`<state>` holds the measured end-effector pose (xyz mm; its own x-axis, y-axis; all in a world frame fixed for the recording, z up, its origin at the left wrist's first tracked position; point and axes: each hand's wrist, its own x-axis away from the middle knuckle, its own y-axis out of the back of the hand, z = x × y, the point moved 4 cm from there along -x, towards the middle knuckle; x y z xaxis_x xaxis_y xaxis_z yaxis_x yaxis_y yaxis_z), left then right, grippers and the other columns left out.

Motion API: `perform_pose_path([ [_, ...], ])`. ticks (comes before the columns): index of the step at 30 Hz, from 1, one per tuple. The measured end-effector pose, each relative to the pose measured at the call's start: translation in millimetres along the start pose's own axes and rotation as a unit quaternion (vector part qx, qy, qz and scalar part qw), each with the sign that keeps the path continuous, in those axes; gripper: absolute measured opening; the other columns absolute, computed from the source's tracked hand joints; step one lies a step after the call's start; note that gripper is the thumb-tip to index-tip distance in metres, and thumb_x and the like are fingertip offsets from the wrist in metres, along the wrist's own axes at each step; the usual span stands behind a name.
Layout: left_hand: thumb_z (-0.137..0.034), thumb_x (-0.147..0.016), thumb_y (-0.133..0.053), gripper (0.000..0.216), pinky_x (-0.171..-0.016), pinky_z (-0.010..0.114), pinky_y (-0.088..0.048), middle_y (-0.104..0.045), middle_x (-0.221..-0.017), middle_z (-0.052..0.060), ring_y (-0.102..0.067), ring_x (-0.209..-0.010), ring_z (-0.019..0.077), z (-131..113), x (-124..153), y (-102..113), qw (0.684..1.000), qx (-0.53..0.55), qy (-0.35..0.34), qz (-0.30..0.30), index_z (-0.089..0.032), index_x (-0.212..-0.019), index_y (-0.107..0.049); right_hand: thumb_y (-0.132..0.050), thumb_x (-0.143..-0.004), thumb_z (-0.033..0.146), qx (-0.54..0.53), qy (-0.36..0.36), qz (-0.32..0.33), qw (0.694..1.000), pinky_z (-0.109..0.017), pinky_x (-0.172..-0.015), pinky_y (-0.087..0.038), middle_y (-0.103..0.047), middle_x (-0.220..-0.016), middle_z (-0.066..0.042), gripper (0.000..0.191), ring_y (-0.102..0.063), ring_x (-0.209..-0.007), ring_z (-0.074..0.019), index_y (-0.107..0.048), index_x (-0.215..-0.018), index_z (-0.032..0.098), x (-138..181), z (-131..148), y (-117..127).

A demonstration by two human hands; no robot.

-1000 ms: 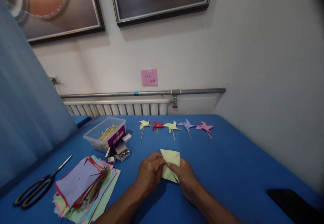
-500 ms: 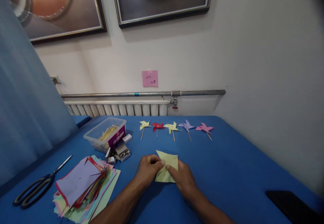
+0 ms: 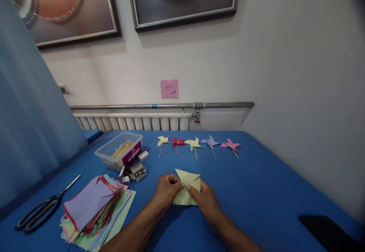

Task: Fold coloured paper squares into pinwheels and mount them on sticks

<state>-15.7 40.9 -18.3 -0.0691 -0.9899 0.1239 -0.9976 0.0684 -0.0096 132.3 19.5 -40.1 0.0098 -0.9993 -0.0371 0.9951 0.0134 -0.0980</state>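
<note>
A pale yellow-green paper square (image 3: 186, 185), cut in from its corners, lies on the blue table (image 3: 256, 183) in front of me. My left hand (image 3: 167, 191) pinches a flap at the paper's left side, fingers curled. My right hand (image 3: 207, 200) presses fingers on the paper's middle and right part, holding a folded flap down. Both hands meet near the paper's centre.
Several finished paper pinwheels on sticks (image 3: 195, 143) lie in a row farther back. A clear plastic box of wooden sticks (image 3: 119, 154) and small boxes of pins (image 3: 137, 172) sit at left. A stack of coloured paper (image 3: 94, 210) and scissors (image 3: 40, 212) lie near left. A dark object (image 3: 330, 231) rests at right.
The paper was lifted and tilted up between my hands a second ago; it now lies lower and flatter on the table, with both hands still on it.
</note>
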Motion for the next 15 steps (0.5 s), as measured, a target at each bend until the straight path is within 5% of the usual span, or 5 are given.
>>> perform_pose_path([
  [15, -0.045, -0.053, -0.080, 0.038, -0.050, 0.025, -0.031, -0.055, -0.050, -0.002, -0.043, -0.047, 0.0095, -7, 9, -5, 0.997, 0.032, 0.028, 0.057, -0.017, -0.059, -0.057, -0.075, -0.069, 0.056, 0.009, -0.024, -0.020, 0.999, -0.037, -0.067, -0.057, -0.079, -0.084, -0.010, 0.050, -0.074, -0.076, -0.0296, -0.074, -0.098, 0.015, -5, -10, 4],
])
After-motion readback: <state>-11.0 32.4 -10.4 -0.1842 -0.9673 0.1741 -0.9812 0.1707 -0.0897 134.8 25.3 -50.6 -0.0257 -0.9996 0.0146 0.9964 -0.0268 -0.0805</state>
